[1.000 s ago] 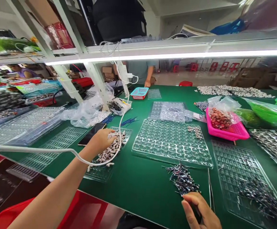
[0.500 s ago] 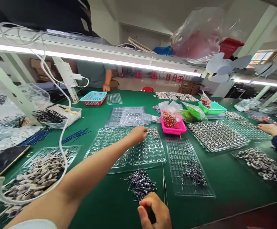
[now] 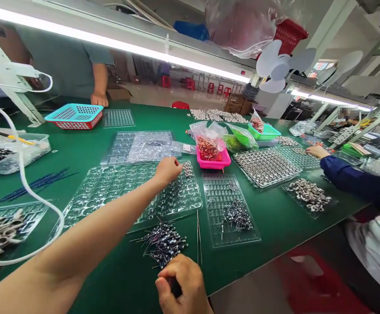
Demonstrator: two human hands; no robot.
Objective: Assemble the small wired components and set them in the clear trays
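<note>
My left hand (image 3: 168,170) reaches over the far right part of a clear plastic tray (image 3: 111,187) with many round pockets. Its fingers are pinched together beside a short row of small pale parts (image 3: 187,169) in the pockets; whatever lies between the fingertips is hidden. My right hand (image 3: 183,285) is curled, thumb towards forefinger, at the near edge of a pile of dark, thin-stemmed pins with shiny heads (image 3: 165,242). I cannot make out anything in its grip. Thin metal tweezers (image 3: 199,240) lie just right of the pile.
A second clear tray (image 3: 217,233) holds more pins. Behind stand a pink basket (image 3: 213,162) with bagged reddish parts and a blue basket (image 3: 75,114). A white cable (image 3: 21,161) hangs at left. A co-worker's hand (image 3: 317,151) works at right; another person's hand (image 3: 99,99) rests at the back.
The view has turned right and tilted, so the table things sit farther left and more of the right-hand co-worker shows. Both my hands keep nearly the same places over the tray and pile.
</note>
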